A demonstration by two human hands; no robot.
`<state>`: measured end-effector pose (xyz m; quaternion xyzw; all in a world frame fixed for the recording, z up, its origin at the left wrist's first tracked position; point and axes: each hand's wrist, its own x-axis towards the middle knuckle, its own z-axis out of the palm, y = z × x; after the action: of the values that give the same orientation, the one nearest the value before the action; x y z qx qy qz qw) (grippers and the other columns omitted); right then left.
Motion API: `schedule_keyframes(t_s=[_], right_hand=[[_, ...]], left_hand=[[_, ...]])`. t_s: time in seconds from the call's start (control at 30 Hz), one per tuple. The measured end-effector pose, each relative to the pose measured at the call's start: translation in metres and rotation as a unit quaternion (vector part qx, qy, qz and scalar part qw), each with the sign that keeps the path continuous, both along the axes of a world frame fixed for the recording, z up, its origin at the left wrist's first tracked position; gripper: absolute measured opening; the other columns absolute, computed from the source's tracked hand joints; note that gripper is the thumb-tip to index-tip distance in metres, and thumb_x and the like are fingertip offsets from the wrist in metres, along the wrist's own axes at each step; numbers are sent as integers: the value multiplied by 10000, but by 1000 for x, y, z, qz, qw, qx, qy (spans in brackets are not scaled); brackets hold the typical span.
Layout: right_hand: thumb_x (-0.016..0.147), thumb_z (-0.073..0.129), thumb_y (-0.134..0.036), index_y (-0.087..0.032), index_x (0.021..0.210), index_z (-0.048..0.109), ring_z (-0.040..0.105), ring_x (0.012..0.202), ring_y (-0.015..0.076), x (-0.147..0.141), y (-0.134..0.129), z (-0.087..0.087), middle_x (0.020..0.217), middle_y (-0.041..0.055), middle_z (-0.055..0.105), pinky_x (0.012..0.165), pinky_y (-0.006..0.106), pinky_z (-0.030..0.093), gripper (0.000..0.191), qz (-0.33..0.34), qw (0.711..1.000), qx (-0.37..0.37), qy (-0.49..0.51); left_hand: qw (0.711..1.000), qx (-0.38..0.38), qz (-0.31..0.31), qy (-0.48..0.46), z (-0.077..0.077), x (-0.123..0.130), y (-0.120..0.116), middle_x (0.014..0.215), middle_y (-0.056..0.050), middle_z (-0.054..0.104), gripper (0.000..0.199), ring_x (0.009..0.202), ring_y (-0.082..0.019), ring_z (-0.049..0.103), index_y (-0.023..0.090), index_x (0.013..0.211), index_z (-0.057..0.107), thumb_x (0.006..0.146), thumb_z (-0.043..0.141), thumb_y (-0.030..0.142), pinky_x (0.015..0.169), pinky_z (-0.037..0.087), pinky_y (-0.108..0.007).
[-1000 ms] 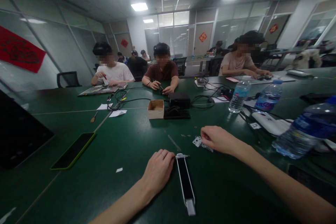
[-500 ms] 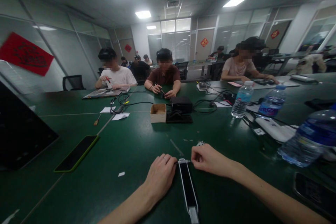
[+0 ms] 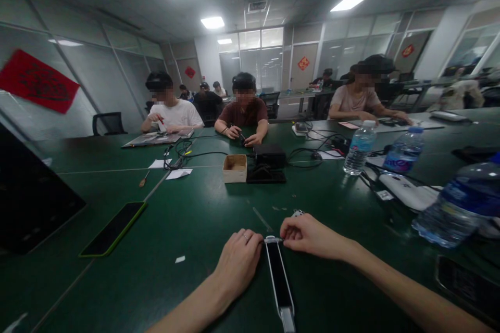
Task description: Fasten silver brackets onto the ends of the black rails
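A long, narrow black strip with white edges (image 3: 278, 276) lies on the green table, pointing away from me. A pale, thin crosspiece (image 3: 273, 240) spans its far end, and a light grey end piece (image 3: 288, 318) sits at the near end. My left hand (image 3: 239, 258), wearing a ring, is closed at the crosspiece's left end, its fingertips mostly hidden. At the right end, the curled fingers of my right hand (image 3: 302, 235) pinch the crosspiece. Just behind that hand, a small white object with dark spots (image 3: 298, 213) shows in part.
A green-edged phone (image 3: 113, 230) lies to the left, near a screwdriver (image 3: 144, 179). Ahead stand a small open box (image 3: 235, 168) and a black device (image 3: 269, 156). Water bottles (image 3: 360, 148) and a dark phone (image 3: 466, 286) are at right. Several people work across the table.
My right hand has shifted slightly left, closer to the strip's far end. My left hand and the strip look almost unchanged.
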<state>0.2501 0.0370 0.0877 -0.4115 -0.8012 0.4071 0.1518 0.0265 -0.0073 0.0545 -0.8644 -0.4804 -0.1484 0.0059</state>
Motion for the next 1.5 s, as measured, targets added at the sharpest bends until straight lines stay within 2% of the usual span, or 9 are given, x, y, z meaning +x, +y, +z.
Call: schedule_keyframes(t_s=[0.23,0.43,0.6,0.97,1.07,1.17,1.3,1.4,1.5], right_hand=[[819,623,-230,-149,947,653,598,717,122,-8,-8,5,845,20,657,645,231,508,155,-16,999,28,2],[822,634,-254,-163,1014,642,596,757,128,-7,-6,1,920,23,659,677,242,501,212,-3,998,56,-14],[829,631,-303,-170,967,672,575,747,140,-5,-5,2,880,21,655,679,261,470,196,9,994,94,-62],[838,615,-280,-161,949,674,574,719,139,-5,-6,5,848,26,656,649,248,464,173,20,991,107,-75],[822,634,-316,-164,984,667,586,755,153,3,-1,13,889,35,657,663,256,472,225,22,990,115,-84],[856,581,-316,-168,991,664,602,784,159,18,7,29,918,41,660,695,264,473,216,-10,986,137,-97],[859,558,-264,-166,952,667,619,759,175,44,16,49,860,48,671,657,261,455,173,-50,972,128,-192],[821,598,-252,-167,931,664,621,731,191,57,20,54,846,58,671,606,266,433,154,-73,953,95,-278],[809,619,-306,-173,909,657,619,721,194,59,19,53,851,58,671,575,265,421,170,-73,951,58,-294]], left_hand=[[1000,-12,0,8,5,1,0,948,-43,648,166,857,-206,590,183,1004,597,936,467,105,768,497,-334],[1000,-7,-5,5,3,0,0,943,-46,644,172,845,-203,582,183,1009,591,947,443,122,759,494,-333],[1000,-1,-7,-1,3,0,0,938,-48,644,179,847,-196,585,185,1001,589,955,424,131,761,497,-327],[1000,-1,-6,-1,2,-1,1,951,-43,646,160,860,-204,590,183,1005,596,939,465,119,779,505,-339],[1000,1,-5,-3,2,-1,1,948,-44,651,167,851,-209,593,180,1003,601,939,460,117,768,508,-350],[1000,0,-6,-2,3,-1,1,952,-44,656,172,845,-210,597,178,1008,605,939,461,115,764,511,-353],[1000,-14,-6,-5,6,-1,0,977,-50,655,168,858,-210,602,174,1024,608,941,471,121,756,515,-346],[999,-30,-7,-9,7,0,0,1004,-55,650,179,877,-211,600,171,1044,604,943,469,112,766,515,-349],[999,-37,-10,-12,6,0,1,1016,-57,645,190,884,-211,597,171,1062,598,952,455,109,789,513,-366]])
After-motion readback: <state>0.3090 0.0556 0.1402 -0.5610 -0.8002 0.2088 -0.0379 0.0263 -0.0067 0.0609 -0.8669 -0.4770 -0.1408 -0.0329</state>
